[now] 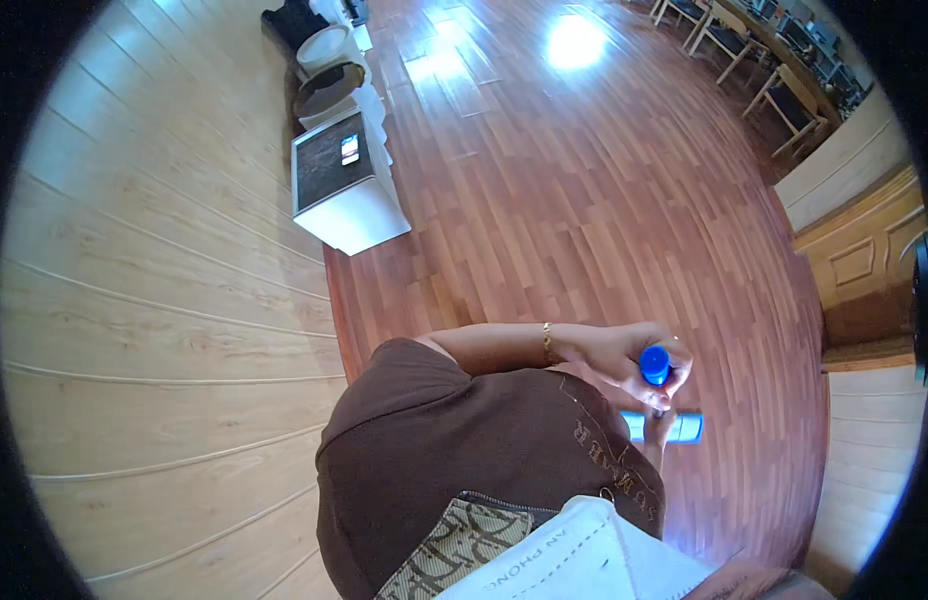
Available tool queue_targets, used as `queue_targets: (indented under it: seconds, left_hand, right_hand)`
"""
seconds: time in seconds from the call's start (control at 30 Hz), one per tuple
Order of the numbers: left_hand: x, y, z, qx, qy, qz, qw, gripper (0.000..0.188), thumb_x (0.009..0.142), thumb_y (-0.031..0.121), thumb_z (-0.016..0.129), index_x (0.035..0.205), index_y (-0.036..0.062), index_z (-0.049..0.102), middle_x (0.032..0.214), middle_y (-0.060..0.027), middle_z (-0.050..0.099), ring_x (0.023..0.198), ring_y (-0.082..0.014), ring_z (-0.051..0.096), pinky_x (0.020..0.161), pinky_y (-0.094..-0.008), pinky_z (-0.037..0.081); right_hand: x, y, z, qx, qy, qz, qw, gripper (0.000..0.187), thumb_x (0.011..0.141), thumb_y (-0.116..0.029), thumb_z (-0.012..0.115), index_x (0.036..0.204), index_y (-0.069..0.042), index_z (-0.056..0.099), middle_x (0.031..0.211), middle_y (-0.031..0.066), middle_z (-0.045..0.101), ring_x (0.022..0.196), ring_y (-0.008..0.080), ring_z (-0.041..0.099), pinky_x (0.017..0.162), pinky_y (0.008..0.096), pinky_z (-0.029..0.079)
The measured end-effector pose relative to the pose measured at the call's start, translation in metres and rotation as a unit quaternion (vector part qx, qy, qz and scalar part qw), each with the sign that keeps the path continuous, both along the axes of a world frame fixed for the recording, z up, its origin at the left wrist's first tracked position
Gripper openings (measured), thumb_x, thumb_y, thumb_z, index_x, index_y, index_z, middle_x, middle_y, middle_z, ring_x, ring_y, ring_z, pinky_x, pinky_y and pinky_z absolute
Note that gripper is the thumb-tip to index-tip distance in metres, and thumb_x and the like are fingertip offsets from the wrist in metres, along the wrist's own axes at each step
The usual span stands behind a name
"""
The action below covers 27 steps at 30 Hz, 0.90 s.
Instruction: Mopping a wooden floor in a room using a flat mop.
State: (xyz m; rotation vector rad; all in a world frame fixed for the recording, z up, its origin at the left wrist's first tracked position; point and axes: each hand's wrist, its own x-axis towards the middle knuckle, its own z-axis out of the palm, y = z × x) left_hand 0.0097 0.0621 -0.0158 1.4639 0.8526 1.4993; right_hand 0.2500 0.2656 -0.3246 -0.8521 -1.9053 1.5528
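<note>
Close to the camera, the round blue end of a mop handle points up at me. My left hand, with a gold bracelet at its wrist, is closed around the handle just under that end. Lower down the pole, my right hand appears closed on it as well, partly covered by the left hand and my brown shirt. Below both hands, the mop's flat light-blue head lies on the wood-plank floor; its middle is hidden behind the right hand.
A white cabinet with a dark top stands along the pale panelled wall on the left, a phone on it. Rounded containers stand beyond. Chairs line a long table at far right. A wooden door is at right.
</note>
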Motion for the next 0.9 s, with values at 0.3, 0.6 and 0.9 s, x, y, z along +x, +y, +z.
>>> queue_targets:
  seconds: [0.3, 0.6, 0.9]
  left_hand:
    - [0.012, 0.024, -0.025, -0.122, -0.087, -0.22, 0.964, 0.012, 0.077, -0.004, 0.068, 0.079, 0.0028, 0.058, 0.079, -0.0042, 0.062, 0.083, -0.015, 0.062, 0.076, -0.0319, 0.049]
    - [-0.026, -0.009, -0.018, -0.192, -0.051, -0.164, 0.966, 0.013, 0.076, -0.008, 0.064, 0.08, 0.0032, 0.06, 0.082, -0.005, 0.064, 0.093, -0.0187, 0.063, 0.081, -0.0319, 0.048]
    - [-0.083, -0.05, 0.03, -0.011, -0.072, -0.035, 0.997, 0.015, 0.077, 0.013, 0.07, 0.081, 0.001, 0.062, 0.08, -0.0131, 0.064, 0.082, -0.0288, 0.065, 0.074, -0.0389, 0.051]
  right_hand:
    - [0.098, -0.055, -0.018, 0.18, -0.212, -0.063, 0.959, 0.036, 0.075, -0.037, 0.074, 0.076, -0.003, 0.064, 0.061, 0.0171, 0.056, 0.058, 0.0273, 0.057, 0.057, 0.0408, 0.045]
    - [0.091, -0.137, -0.054, 0.192, -0.336, 0.0, 0.922, 0.034, 0.077, -0.04, 0.07, 0.077, -0.006, 0.065, 0.064, 0.0183, 0.059, 0.061, 0.0333, 0.06, 0.058, 0.0424, 0.046]
    - [-0.051, -0.113, 0.045, 0.184, -0.237, 0.132, 0.945, 0.011, 0.068, -0.019, 0.064, 0.075, -0.012, 0.059, 0.077, 0.0149, 0.062, 0.08, 0.0391, 0.061, 0.066, 0.0497, 0.047]
